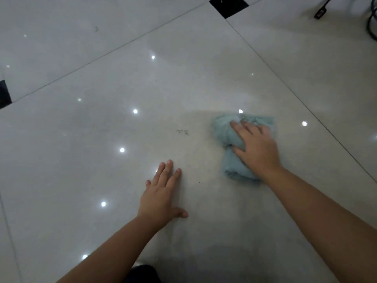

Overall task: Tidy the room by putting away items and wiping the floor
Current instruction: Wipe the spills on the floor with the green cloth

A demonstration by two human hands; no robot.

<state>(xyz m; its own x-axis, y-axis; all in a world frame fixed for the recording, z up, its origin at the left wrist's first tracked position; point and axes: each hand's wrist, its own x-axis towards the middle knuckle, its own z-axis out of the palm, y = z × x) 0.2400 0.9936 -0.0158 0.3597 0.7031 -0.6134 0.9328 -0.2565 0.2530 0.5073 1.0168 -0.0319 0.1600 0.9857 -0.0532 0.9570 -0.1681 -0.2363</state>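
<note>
A crumpled light blue cloth point(228, 137) lies on the glossy pale tiled floor point(122, 82). My right hand point(257, 148) presses flat on top of the cloth, fingers spread over it. My left hand point(161, 193) rests palm down on the bare tile to the left, fingers apart, holding nothing. A small patch of dark specks point(183, 131) marks the floor just left of the cloth.
Black inset tiles sit at the top centre point(228, 6) and at the left edge point(4, 94). Dark cables with a plug point(320, 13) lie at the top right. Something dark shows at the bottom edge point(142, 274).
</note>
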